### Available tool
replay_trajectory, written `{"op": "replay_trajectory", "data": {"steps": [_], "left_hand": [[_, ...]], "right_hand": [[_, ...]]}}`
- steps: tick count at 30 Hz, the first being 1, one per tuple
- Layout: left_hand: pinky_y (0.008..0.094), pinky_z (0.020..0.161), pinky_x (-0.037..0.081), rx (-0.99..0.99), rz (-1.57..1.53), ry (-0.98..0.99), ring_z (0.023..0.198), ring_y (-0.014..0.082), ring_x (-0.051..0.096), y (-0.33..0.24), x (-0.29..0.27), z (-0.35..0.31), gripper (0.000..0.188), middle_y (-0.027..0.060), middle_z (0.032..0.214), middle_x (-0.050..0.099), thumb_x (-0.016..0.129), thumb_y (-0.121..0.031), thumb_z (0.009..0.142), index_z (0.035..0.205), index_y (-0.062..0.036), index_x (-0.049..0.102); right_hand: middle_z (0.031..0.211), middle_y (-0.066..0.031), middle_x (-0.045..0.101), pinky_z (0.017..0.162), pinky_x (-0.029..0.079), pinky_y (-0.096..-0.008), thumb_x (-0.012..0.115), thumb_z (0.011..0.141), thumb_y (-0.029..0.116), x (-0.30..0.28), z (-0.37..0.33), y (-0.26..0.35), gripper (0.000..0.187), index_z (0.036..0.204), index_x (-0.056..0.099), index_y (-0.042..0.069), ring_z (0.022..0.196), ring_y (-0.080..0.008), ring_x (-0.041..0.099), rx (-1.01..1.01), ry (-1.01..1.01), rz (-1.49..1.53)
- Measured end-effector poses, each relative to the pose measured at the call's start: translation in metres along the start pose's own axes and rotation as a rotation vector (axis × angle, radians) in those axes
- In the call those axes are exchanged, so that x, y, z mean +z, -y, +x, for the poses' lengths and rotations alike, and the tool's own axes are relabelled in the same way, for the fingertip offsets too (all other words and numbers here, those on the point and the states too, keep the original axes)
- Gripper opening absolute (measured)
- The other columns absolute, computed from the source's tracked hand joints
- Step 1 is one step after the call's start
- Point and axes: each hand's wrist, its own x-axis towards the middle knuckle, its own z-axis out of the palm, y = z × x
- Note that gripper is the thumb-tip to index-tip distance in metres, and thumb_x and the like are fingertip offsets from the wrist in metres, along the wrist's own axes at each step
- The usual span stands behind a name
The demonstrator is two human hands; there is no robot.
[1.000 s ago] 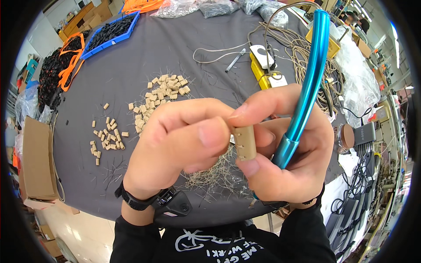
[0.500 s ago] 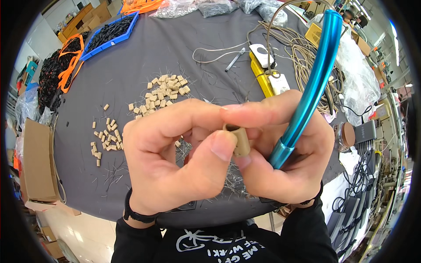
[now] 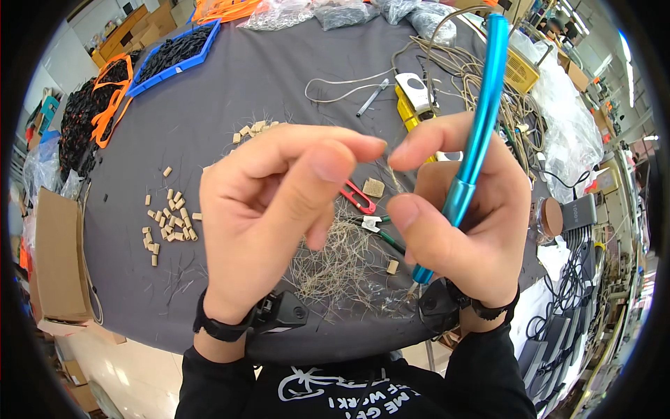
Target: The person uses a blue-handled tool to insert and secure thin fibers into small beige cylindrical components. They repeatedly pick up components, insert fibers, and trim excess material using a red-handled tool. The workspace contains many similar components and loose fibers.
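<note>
My right hand (image 3: pixel 474 216) is wrapped round a shiny teal pen-shaped tool (image 3: pixel 481 112), a thin cord at its upper end and a narrow tip pointing down. The thumb and index finger of that hand are apart, with nothing seen between them. Opposite it, my left hand (image 3: pixel 258 202) is open and holds nothing, its index fingertip close to the right one. Below and between the hands shows a small tan tube (image 3: pixel 392 267). A red-handled tool (image 3: pixel 358 198) lies partly behind my left fingers, beside a tan square block (image 3: pixel 373 187). Thread scraps (image 3: pixel 331 265) lie loosely heaped beneath.
Several tan tubes (image 3: pixel 174 216) lie at the left; another pile (image 3: pixel 258 128) is partly hidden behind my left hand. A blue tray (image 3: pixel 174 70) of black pieces stands far left. A yellow power strip (image 3: pixel 407 112), a pen (image 3: pixel 373 96) and tangled cables (image 3: pixel 474 66) lie beyond my right hand.
The tan tube pinched between both hands is no longer in my fingers. My hands have parted, uncovering the scraps and red-handled tool. The teal tool's top has shifted left.
</note>
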Motion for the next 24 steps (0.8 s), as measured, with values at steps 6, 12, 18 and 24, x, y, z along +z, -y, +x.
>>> {"op": "replay_trajectory", "data": {"steps": [6,12,18,24], "left_hand": [[0.0141,0.038,0.022,0.066,0.156,0.046,0.041,-0.0007,0.031,-0.005,0.003,0.004,0.040,-0.0055,0.055,0.040,0.051,-0.027,0.083,0.105,0.0056,0.046],[0.0138,0.039,0.022,0.019,0.136,0.108,0.043,-0.0010,0.033,-0.008,-0.002,0.002,0.040,-0.0051,0.055,0.041,0.052,-0.027,0.082,0.104,0.0058,0.046],[0.0135,0.042,0.022,-0.029,0.203,0.111,0.046,-0.0014,0.034,-0.016,-0.002,0.000,0.041,-0.0054,0.055,0.042,0.056,-0.026,0.080,0.104,0.0049,0.043],[0.0143,0.046,0.022,-0.181,0.145,0.188,0.049,-0.0010,0.032,-0.025,-0.007,-0.001,0.051,-0.0053,0.055,0.041,0.059,-0.025,0.078,0.113,0.0047,0.035]], "right_hand": [[0.052,-0.0003,0.051,0.036,0.031,-0.0136,0.066,0.069,0.013,0.003,0.003,0.001,0.032,0.091,0.050,-0.003,0.040,-0.0035,0.046,0.134,0.025,0.133],[0.053,-0.0004,0.051,0.036,0.032,-0.0136,0.065,0.070,0.014,0.002,0.005,-0.004,0.026,0.085,0.053,-0.003,0.040,-0.0036,0.046,0.183,0.071,0.141],[0.054,-0.0008,0.052,0.037,0.032,-0.0137,0.065,0.069,0.014,-0.003,0.009,-0.001,0.022,0.082,0.055,-0.001,0.041,-0.0035,0.046,0.328,0.180,0.173],[0.054,0.0010,0.051,0.039,0.029,-0.0128,0.067,0.068,0.011,-0.002,0.007,-0.005,0.022,0.081,0.055,-0.002,0.044,-0.0007,0.044,0.236,0.186,0.124]]}}
